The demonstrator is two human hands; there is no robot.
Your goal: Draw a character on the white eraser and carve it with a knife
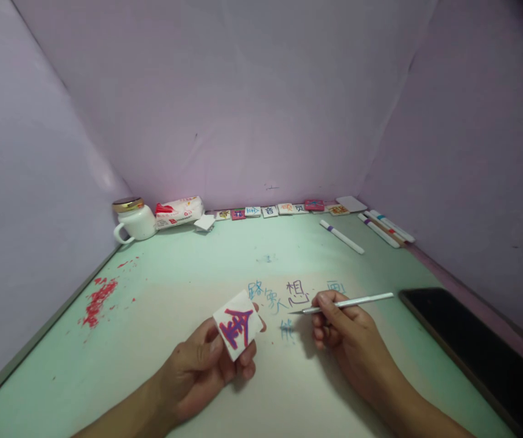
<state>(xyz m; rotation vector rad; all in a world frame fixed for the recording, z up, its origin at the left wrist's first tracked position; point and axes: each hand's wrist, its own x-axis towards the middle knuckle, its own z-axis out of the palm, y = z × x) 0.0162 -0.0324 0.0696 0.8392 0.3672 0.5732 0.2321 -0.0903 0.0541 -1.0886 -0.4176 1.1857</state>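
Observation:
My left hand (206, 359) grips a white square block (237, 325) by its edges, tilted, with a purple and red character on its face. Between the thumb and fingers of my right hand (347, 331) is a slim silver craft knife (357, 300), its pointed dark tip aimed left at the block but apart from it. Both hands are just above the pale green tabletop (161, 261). Beyond them, handwritten characters (298, 293) in blue and purple mark the surface.
Along the back wall stand a lidded white mug (137, 222), a tissue packet (179, 212) and several lettered blocks (269, 212). White markers (341, 236) lie at the back right. A dark phone-like slab (471, 347) is at the right, and red crumbs (99, 302) are scattered left.

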